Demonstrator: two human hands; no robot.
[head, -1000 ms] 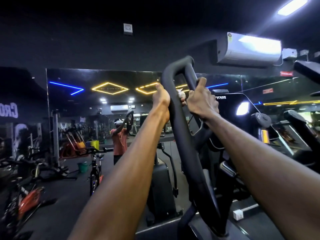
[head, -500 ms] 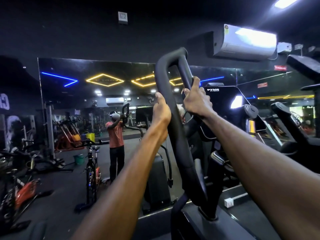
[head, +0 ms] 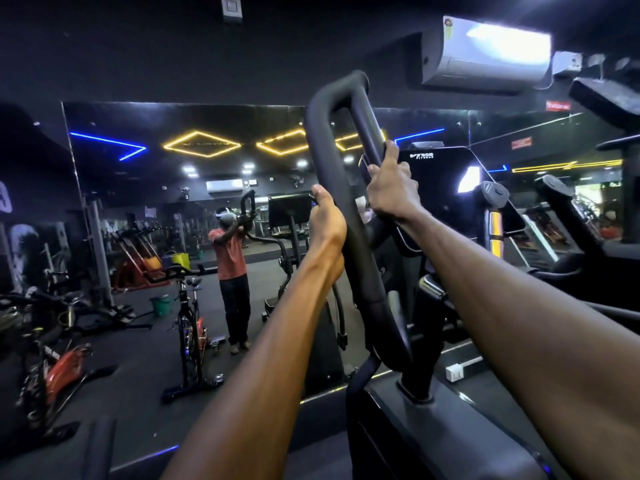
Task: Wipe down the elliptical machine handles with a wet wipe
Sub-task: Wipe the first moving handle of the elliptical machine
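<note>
The looped black handle (head: 346, 209) of the elliptical machine is held upright in the middle of the view. Its near bar is gripped by the left hand (head: 327, 220), fingers curled round it. The far bar is gripped higher up by the right hand (head: 391, 188). A scrap of white wet wipe (head: 362, 211) is seen just below the right hand, between the two bars.

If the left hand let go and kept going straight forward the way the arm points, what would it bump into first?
Probably the big wall mirror. The left hand grips the handle's left bar and points up and forward past it; nothing else shows in that line, though depth is hard to judge.
</note>
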